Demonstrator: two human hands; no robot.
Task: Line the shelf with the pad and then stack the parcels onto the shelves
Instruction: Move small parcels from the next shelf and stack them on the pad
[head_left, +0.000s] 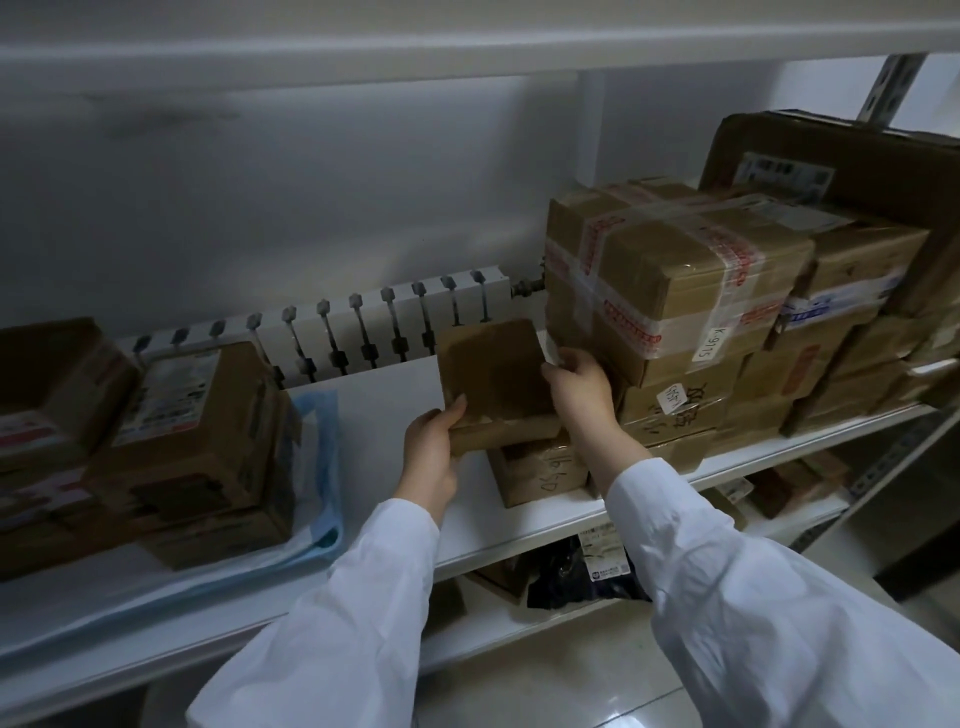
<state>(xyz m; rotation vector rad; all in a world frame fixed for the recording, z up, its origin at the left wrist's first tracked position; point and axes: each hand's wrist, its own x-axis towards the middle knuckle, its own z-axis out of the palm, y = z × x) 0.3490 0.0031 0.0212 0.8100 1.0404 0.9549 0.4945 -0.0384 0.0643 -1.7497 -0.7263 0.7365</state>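
Note:
A small brown cardboard parcel (493, 376) sits tilted on top of another small parcel (540, 475) with handwriting, in the middle of the white shelf (384, 410). My left hand (434, 452) grips its lower left corner. At the parcel's right edge, my right hand (579, 387) holds on with curled fingers. A blue and white pad (322, 457) lies on the shelf's left part under a stack of parcels (202, 447). To the right stands a tall stack of taped parcels (675, 291).
A white radiator (363, 327) runs along the wall behind the shelf. An upper shelf board (467, 47) hangs overhead. The lower shelf holds a black bag (576, 577) and more boxes (789, 483). A metal upright (883, 93) stands at the far right.

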